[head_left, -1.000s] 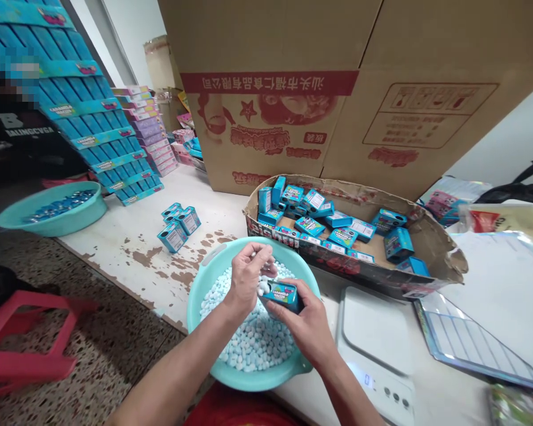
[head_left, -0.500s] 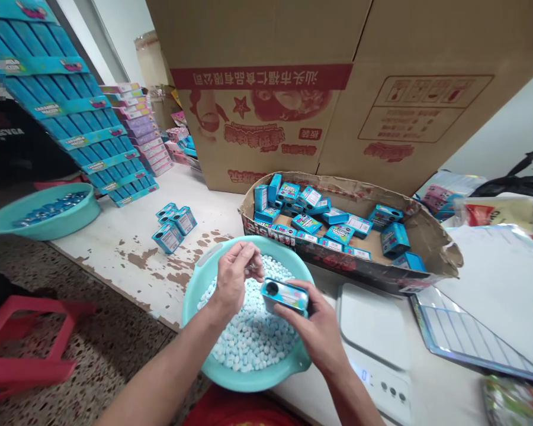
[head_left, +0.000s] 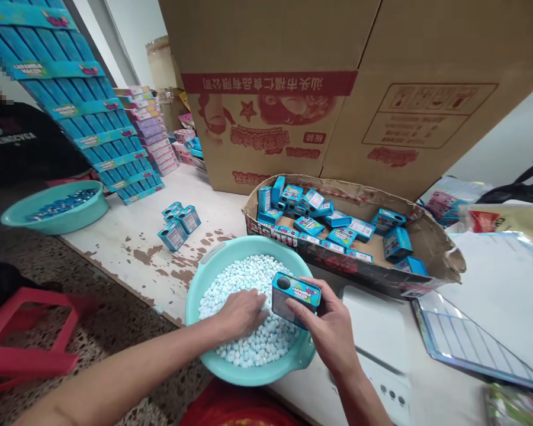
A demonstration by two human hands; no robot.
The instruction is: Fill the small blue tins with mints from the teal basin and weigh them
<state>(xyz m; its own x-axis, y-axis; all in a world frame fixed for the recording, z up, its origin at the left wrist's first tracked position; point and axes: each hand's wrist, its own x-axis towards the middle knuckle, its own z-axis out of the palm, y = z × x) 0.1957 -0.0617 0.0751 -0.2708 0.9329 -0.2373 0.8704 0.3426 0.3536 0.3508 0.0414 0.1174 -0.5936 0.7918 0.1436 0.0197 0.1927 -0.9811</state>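
My right hand (head_left: 331, 322) holds a small blue candy box (head_left: 296, 297) over the right side of a turquoise basin (head_left: 195, 337). A round dark hole shows in the narrow face of the box that is turned up. Small white and pale blue candies (head_left: 249, 269) fill the basin. Down among them is my left hand (head_left: 244, 313), its fingers curled together and their tips partly hidden by the candies.
Behind the basin stands a torn cardboard tray (head_left: 435, 260) with several blue boxes. A white scale (head_left: 373, 325) lies to the right. Left are a few boxes (head_left: 177, 228), stacked blue displays (head_left: 93, 139), another basin (head_left: 84, 219) and a red stool (head_left: 26, 355). A large carton (head_left: 270, 47) rises behind.
My left hand has gone down from beside the box into the candies. The box in my right hand has tilted, showing more of its printed narrow face. The view has shifted slightly.
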